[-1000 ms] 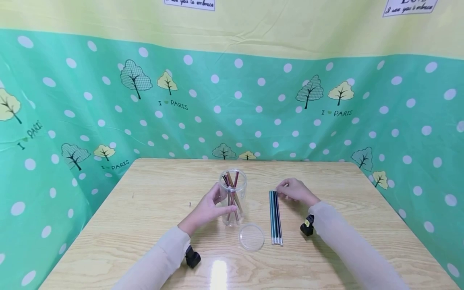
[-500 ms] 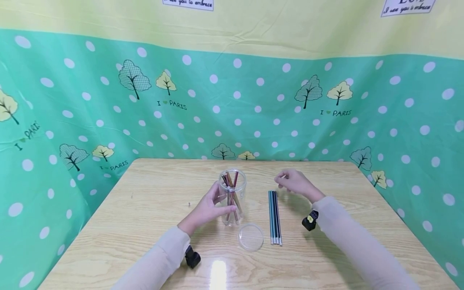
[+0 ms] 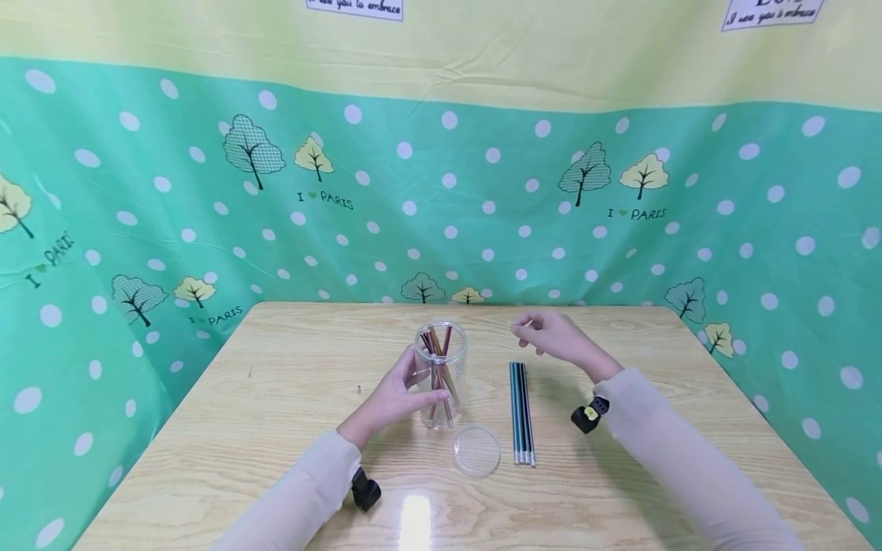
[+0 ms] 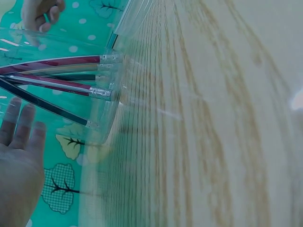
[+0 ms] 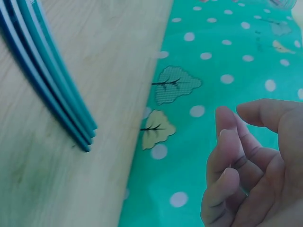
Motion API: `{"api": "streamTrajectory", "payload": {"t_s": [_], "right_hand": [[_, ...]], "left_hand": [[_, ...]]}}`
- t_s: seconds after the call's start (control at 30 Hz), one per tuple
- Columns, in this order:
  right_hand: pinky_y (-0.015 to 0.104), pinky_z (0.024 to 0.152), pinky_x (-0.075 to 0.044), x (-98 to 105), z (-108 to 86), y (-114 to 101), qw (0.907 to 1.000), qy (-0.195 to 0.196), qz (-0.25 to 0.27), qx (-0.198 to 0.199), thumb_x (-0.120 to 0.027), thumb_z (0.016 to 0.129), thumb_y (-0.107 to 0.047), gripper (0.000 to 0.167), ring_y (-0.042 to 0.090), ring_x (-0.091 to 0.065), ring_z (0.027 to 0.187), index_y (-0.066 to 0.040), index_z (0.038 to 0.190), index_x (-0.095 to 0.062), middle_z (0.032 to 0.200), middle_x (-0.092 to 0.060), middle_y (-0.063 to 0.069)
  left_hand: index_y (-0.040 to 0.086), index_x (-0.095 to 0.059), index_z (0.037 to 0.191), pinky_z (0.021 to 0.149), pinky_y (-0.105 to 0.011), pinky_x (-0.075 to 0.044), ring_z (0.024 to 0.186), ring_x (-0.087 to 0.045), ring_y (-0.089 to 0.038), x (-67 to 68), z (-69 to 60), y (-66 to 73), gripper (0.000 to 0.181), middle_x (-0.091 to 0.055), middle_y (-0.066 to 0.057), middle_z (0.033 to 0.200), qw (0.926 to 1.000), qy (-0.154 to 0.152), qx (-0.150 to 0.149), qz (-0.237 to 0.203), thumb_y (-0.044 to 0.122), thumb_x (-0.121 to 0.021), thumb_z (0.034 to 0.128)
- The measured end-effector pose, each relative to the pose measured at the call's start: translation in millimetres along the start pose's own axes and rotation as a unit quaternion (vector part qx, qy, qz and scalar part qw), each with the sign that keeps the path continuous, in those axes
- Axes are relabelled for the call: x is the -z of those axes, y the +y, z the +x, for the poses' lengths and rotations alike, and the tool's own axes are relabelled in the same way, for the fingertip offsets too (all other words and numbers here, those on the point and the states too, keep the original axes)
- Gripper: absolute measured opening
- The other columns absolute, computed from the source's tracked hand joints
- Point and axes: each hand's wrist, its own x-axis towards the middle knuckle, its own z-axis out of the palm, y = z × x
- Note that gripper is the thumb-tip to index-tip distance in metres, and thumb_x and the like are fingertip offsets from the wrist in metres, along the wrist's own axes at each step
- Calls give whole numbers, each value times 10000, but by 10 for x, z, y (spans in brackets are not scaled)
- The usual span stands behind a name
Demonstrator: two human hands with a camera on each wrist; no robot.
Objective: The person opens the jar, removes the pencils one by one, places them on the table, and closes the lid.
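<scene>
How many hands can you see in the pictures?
2. The left hand holds the clear jar, its fingers partly behind it. The right hand is in the air near the far ends of the pencils lying on the table.

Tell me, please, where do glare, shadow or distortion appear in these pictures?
Head view: a bright glare patch on the table at the bottom edge, a soft shadow beside the right sleeve; left wrist view: hazy, with glare at the right edge and the pencils in the jar looking bowed; right wrist view: a little soft, the blue-green pencils looking curved.
</scene>
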Motion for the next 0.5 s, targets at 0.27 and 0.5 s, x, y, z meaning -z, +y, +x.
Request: {"api": "streamTrajectory", "payload": {"t_s": [0.27,0.5], "right_hand": [[361,639,-571,23,-18,-234,9995,-2,-81,310,-599,1022,-264,220,212,-625,729,-78,1088,-697,827,-684,27],[325,559,-505,0,-81,-506,9979,56,-143,626,-619,1007,-281,176,220,-594,667,-141,1070,-706,885,-673,35]], "left_hand": [[316,-378,1493,1148,-570,-309,1355,-455,-368,-5,5,7,811,-519,-34,1443,10000,29,5,3,223,-840,832],[335,-366,1503,1141,-589,-309,1363,-444,-369,-5,-4,20,820,-501,-40,1466,9999,31,97,-45,228,-834,839]]}}
